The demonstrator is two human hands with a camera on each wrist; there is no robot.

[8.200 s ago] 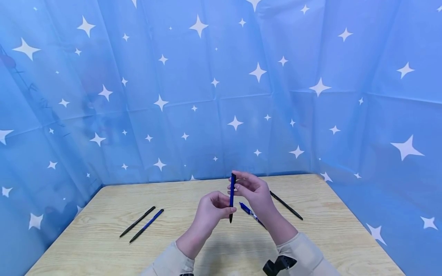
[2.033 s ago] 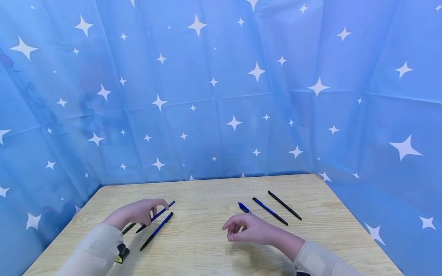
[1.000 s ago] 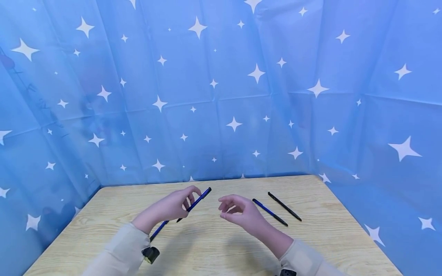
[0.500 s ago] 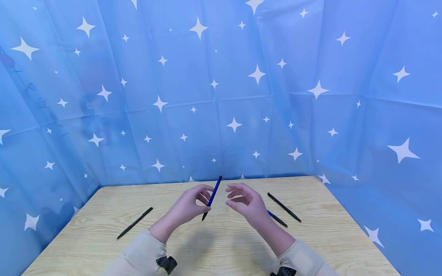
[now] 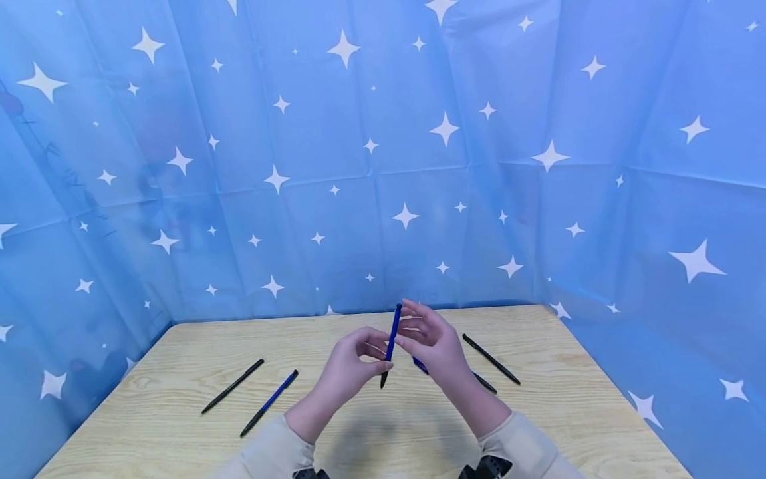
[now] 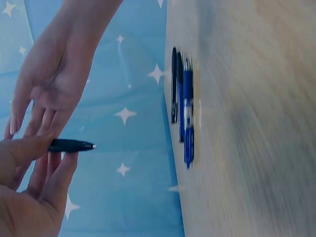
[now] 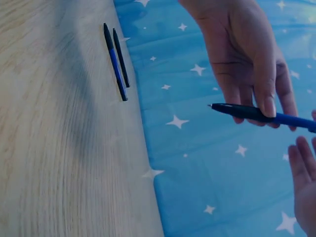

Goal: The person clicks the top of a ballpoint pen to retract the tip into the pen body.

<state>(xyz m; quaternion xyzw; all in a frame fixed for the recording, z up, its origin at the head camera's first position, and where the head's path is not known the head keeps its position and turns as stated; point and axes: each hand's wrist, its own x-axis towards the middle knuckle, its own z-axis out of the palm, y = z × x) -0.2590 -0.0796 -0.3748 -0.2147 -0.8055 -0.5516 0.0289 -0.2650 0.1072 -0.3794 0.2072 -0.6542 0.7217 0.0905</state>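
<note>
A blue pen with a black tip is held upright, slightly tilted, above the middle of the table. My left hand pinches its lower, black part between thumb and fingers. In the right wrist view, this pen's black grip shows under the left thumb. My right hand is at the upper part of the pen, fingers loosely extended, thumb beside the barrel. Whether it touches the pen is unclear. In the left wrist view, the pen tip sticks out past the left thumb; its upper end is hidden.
On the left lie a black pen and a blue-and-black pen. To the right lie a black pen, a blue pen and a blue-and-white pen. A blue star-patterned curtain surrounds the wooden table.
My left hand has picked up the blue pen from the left pens, carried it right to the middle and turned it upright. My right hand has come up close to its upper end.
</note>
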